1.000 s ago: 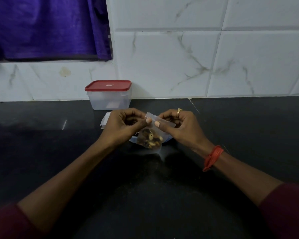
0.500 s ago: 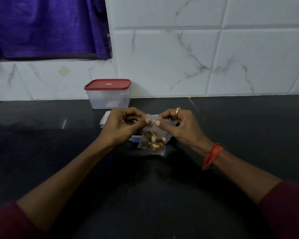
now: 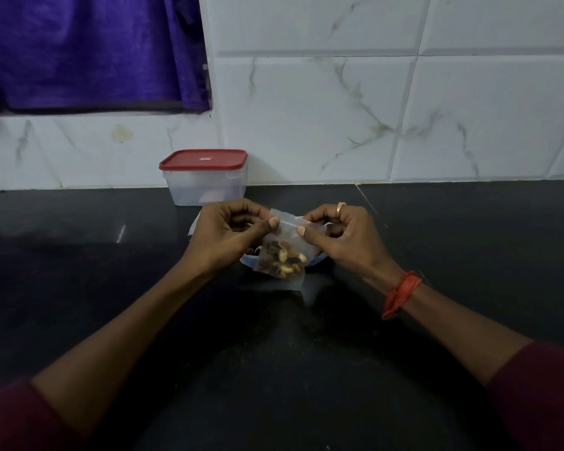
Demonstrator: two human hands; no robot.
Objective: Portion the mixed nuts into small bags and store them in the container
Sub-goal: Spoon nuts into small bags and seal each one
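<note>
A small clear bag of mixed nuts (image 3: 282,259) hangs between my hands above the dark counter. My left hand (image 3: 228,237) pinches the bag's top edge at its left end. At the right end of that edge, my right hand (image 3: 342,237), which wears a gold ring, pinches it too. Behind the bag, a pale bowl (image 3: 248,259) with nuts is mostly hidden by my hands. The clear container with a red lid (image 3: 205,177) stands shut at the back, against the tiled wall.
White flat sheets or bags (image 3: 195,224) lie behind my left hand, partly hidden. The black counter (image 3: 79,271) stretches left and right. A purple cloth (image 3: 88,50) hangs at the upper left above the wall tiles.
The bag of nuts has dropped a little and hangs straighter. My thumbs have moved apart along its top edge. The container has not moved.
</note>
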